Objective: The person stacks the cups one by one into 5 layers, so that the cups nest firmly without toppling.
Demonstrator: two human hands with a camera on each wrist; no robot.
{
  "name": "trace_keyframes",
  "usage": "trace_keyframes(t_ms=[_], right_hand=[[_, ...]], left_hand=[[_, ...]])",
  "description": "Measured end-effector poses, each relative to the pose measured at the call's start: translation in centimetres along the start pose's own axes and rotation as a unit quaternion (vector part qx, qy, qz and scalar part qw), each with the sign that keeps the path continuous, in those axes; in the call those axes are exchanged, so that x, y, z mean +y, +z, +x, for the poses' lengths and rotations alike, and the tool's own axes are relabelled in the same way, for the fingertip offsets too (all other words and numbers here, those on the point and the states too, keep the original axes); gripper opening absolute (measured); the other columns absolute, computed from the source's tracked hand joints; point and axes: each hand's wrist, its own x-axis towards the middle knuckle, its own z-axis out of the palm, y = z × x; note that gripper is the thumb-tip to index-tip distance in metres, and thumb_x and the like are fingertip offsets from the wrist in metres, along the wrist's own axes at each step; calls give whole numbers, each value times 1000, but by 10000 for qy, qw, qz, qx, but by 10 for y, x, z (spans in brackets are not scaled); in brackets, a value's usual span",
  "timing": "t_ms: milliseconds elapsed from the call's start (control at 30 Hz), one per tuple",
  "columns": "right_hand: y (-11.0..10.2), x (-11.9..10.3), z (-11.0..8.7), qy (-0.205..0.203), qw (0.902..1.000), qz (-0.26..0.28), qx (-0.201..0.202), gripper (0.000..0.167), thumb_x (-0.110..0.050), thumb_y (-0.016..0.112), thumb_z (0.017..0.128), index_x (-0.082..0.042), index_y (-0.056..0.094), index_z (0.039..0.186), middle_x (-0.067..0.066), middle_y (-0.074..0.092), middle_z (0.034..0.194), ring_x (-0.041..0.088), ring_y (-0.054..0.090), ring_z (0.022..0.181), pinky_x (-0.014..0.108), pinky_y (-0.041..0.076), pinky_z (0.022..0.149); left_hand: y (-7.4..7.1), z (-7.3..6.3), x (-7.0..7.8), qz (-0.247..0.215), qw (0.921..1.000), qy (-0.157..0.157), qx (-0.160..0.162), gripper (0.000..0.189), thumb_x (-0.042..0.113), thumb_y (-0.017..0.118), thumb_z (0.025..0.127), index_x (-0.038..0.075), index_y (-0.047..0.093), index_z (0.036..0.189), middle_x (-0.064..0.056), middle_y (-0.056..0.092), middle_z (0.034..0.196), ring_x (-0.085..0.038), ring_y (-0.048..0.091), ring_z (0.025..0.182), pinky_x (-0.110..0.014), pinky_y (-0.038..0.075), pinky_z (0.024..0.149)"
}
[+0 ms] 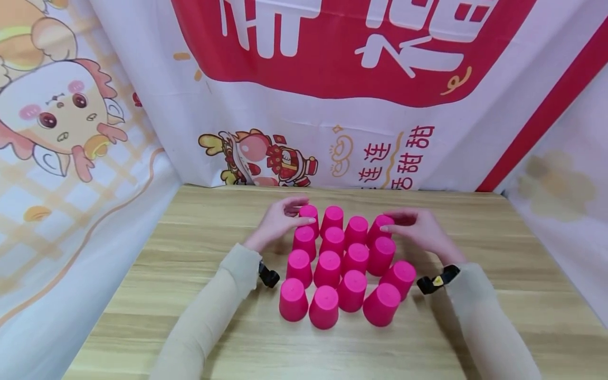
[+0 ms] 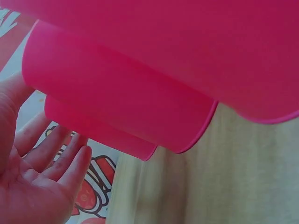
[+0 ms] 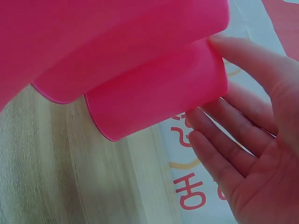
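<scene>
Several pink cups stand upside down in rough rows on a wooden table. At the back left corner, my left hand (image 1: pixel 280 219) holds a pink cup (image 1: pixel 309 212), thumb across its front and fingers behind. My right hand (image 1: pixel 418 229) grips the back right pink cup (image 1: pixel 375 231) in a similar way. In the left wrist view the fingers reach past the far cup (image 2: pixel 98 119), and a nearer cup covers part of the thumb. The right wrist view has the thumb and fingertips against the closed end of a cup (image 3: pixel 159 93).
Nearer cups (image 1: pixel 293 300) spread toward the front, with one at the front right (image 1: pixel 382 304) slightly askew from its row. Printed cloth (image 1: pixel 294 116) hangs behind the table (image 1: pixel 361 353), and more cloth (image 1: pixel 57 211) hangs at the left. Each wrist wears a black camera strap (image 1: pixel 269 275).
</scene>
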Motion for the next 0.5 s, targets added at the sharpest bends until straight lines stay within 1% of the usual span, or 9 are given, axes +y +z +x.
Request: trace_keyframes(t_ms=[100, 167, 233, 367, 500], right_hand=[[-1, 0, 1, 35, 10000, -17, -70, 57, -48, 84, 83, -14, 73, 128, 3, 74, 114, 23, 68, 102, 34, 55, 88], [0, -1, 1, 83, 9999, -13, -102, 57, -50, 83, 83, -16, 72, 128, 2, 73, 115, 23, 67, 102, 36, 54, 88], [1, -1, 1, 96, 9999, 5, -80, 58, -51, 83, 82, -17, 73, 127, 1, 73, 114, 22, 67, 102, 36, 54, 88], [2, -1, 1, -3, 10000, 82, -14, 57, -51, 83, 82, -16, 74, 126, 1, 74, 113, 23, 68, 100, 36, 55, 87], [1, -1, 0, 30, 9999, 100, 6, 56, -50, 83, 82, -16, 74, 126, 0, 74, 113, 22, 67, 100, 33, 55, 85]], left_hand=[[2, 3, 4, 190, 9998, -44, -40, 59, 30, 86, 85, 13, 64, 137, 2, 67, 123, -20, 62, 110, -40, 51, 96], [3, 5, 4, 248, 9996, -72, -58, 58, 29, 86, 85, 12, 65, 136, 1, 68, 120, -20, 62, 108, -39, 52, 94], [3, 7, 4, 270, 9996, -58, -51, 60, 26, 86, 85, 9, 63, 137, -1, 67, 120, -21, 62, 108, -40, 52, 95], [2, 10, 3, 267, 9996, -45, 70, 62, 22, 85, 85, 5, 60, 139, -4, 67, 123, -24, 62, 111, -41, 51, 97], [0, 14, 2, 237, 9995, -132, 132, 60, 22, 86, 85, 5, 61, 137, -5, 67, 123, -24, 62, 113, -40, 51, 98]])
